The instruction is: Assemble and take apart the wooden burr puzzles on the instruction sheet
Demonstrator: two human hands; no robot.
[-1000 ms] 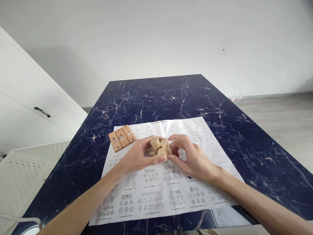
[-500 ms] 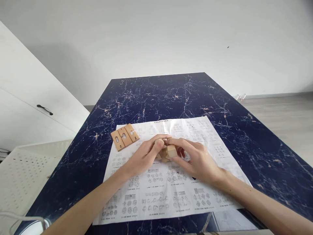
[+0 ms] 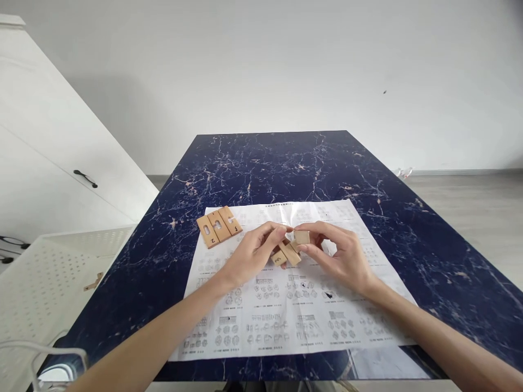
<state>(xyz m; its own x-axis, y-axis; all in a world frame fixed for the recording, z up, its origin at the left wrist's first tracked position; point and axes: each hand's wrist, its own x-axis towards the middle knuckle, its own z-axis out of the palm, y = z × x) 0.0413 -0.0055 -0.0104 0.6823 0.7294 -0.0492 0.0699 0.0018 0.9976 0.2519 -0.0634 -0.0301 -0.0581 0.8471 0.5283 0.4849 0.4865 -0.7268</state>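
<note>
Clasps the puzzle (image 3: 291,253) in the left grip (image 3: 254,250), now turned to bare a marked end (image 3: 279,258); pinches a block (image 3: 302,238) in the right grip (image 3: 344,253), just beside it, over the paper (image 3: 241,330). Suggests mid-adjustment; cannot tell whether fitting or freeing.

We count one tabletop (image 3: 261,171), dark blue, veined; one white cabinet (image 3: 53,122), left, with black handle (image 3: 85,178); one white basket (image 3: 32,288), perforated; one pale cable (image 3: 61,345); light wall (image 3: 253,65); grey floor (image 3: 457,209), right.
</note>
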